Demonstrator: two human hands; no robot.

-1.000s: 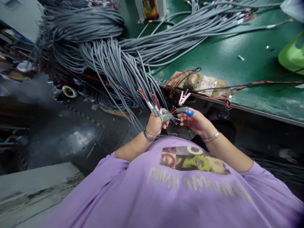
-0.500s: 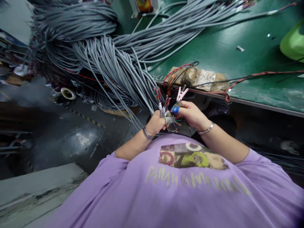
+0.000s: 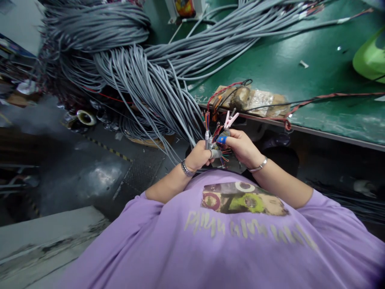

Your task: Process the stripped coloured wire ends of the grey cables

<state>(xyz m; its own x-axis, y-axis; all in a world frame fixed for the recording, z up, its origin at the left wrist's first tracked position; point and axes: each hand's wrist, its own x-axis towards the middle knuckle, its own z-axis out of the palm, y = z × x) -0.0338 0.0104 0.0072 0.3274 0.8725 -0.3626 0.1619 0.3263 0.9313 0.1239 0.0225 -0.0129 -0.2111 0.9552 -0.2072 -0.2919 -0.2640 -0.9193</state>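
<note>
My left hand [image 3: 198, 156] is closed around the ends of a few grey cables [image 3: 207, 138], whose stripped coloured wires stick up above the fist. My right hand [image 3: 240, 146], with blue tape on one fingertip, is closed and pinches the fanned coloured wires [image 3: 223, 154] at one cable end, right beside the left hand. Both hands sit just in front of my chest, below the bench edge. A pink clip [image 3: 230, 119] juts out from the bench edge just above the right hand.
A thick bundle of grey cables [image 3: 150, 76] drapes from the green bench [image 3: 300, 80] down toward my hands. A taped brown block with red and black leads [image 3: 249, 98] lies at the bench edge. A green object [image 3: 371, 60] sits far right. Dark floor lies to the left.
Both hands have come closer together and nearer the bench edge. The right hand's pinch has moved in against the wires held by the left hand.
</note>
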